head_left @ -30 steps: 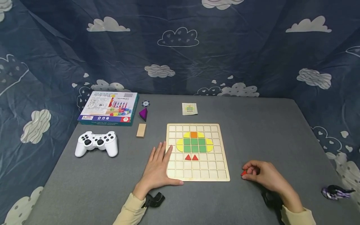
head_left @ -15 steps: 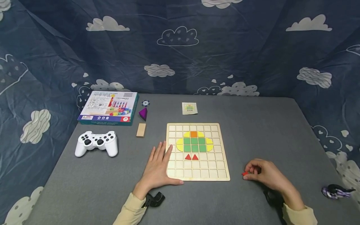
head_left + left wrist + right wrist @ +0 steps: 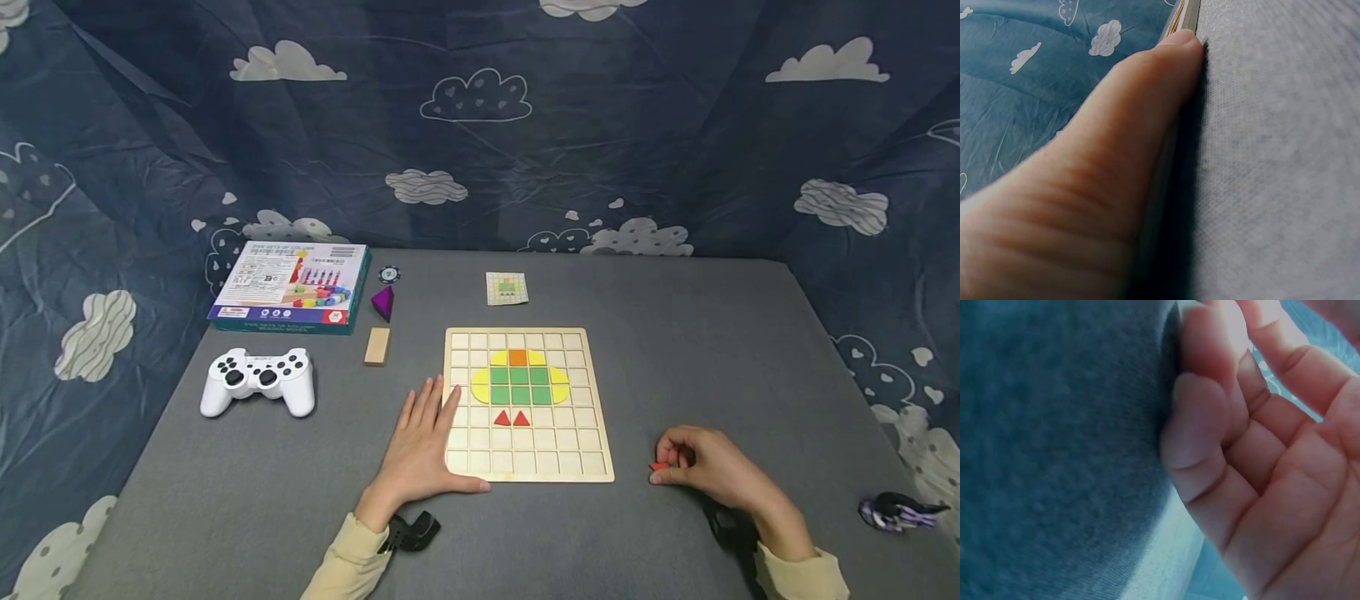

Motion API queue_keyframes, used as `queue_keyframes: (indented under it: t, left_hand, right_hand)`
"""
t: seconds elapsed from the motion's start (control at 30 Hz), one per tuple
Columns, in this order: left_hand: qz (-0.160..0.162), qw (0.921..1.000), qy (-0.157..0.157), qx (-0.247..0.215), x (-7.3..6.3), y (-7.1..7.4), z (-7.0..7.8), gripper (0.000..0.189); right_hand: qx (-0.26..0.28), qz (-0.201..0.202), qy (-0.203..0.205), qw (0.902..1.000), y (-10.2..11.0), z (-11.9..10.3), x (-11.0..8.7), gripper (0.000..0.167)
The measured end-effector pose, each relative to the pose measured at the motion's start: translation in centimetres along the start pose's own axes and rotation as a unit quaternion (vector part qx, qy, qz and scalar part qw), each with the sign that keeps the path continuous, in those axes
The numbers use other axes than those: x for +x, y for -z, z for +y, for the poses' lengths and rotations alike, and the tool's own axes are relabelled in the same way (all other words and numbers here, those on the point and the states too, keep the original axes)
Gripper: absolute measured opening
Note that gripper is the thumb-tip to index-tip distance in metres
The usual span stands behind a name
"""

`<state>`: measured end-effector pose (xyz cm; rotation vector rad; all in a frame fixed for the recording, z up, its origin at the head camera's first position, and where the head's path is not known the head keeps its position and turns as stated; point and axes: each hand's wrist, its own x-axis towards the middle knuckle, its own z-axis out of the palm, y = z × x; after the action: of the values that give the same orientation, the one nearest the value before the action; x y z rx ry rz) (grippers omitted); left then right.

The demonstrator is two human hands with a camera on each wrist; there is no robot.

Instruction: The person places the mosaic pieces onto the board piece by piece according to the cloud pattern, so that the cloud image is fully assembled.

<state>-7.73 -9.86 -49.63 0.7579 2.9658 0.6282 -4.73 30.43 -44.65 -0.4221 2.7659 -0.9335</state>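
My left hand [image 3: 420, 450] lies with straight, spread fingers at the left side of a wooden grid board [image 3: 564, 462]. Its thumb reaches along the board's near edge, and in the left wrist view the thumb [image 3: 1141, 87] is against that edge. Green and orange squares, yellow rounded pieces and two red triangles [image 3: 502, 419] sit on the grid. To the right of the board, my right hand [image 3: 708, 468] pinches a small red piece [image 3: 657, 467], probably a triangle, close to the tabletop. The right wrist view shows curled fingers [image 3: 1200, 422] low over the cloth; they hide the piece.
Above the board lies a small pattern card [image 3: 507, 289]. At left are a boxed set [image 3: 288, 287], a white game controller [image 3: 258, 382], a poker chip [image 3: 389, 275], a purple pointed block [image 3: 382, 303] and a wooden block [image 3: 377, 347]. A purple-black object [image 3: 896, 512] sits far right.
My right hand has shifted slightly to the right, and the red piece has turned between its fingertips. The left hand and the board stay in place.
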Motion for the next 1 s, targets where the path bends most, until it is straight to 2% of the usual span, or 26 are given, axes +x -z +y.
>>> queue_keyframes:
  t: [0.3, 0.67, 0.87, 1.0]
  left_hand:
    - [-0.005, 1.0000, 0.006, 0.001, 0.0, 0.0, 0.0, 0.133]
    - [-0.003, 1.0000, 0.004, -0.001, 0.0, -0.1, 0.0, 0.133]
    - [-0.002, 1.0000, 0.001, 0.003, 0.0, -0.1, -0.1, 0.133]
    - [0.000, 1.0000, -0.001, 0.007, 0.0, -0.1, -0.1, 0.133]
  right_hand:
    - [0.032, 0.015, -0.051, 0.9980, -0.6, 0.0, -0.2, 0.030]
    - [0.061, -0.005, -0.082, 0.9948, -0.8, 0.0, -0.3, 0.024]
    - [0.056, 0.045, -0.116, 0.9907, -1.0, -0.8, 0.6, 0.027]
    - [0.047, 0.080, -0.109, 0.9897, -1.2, -1.9, 2.2, 0.029]
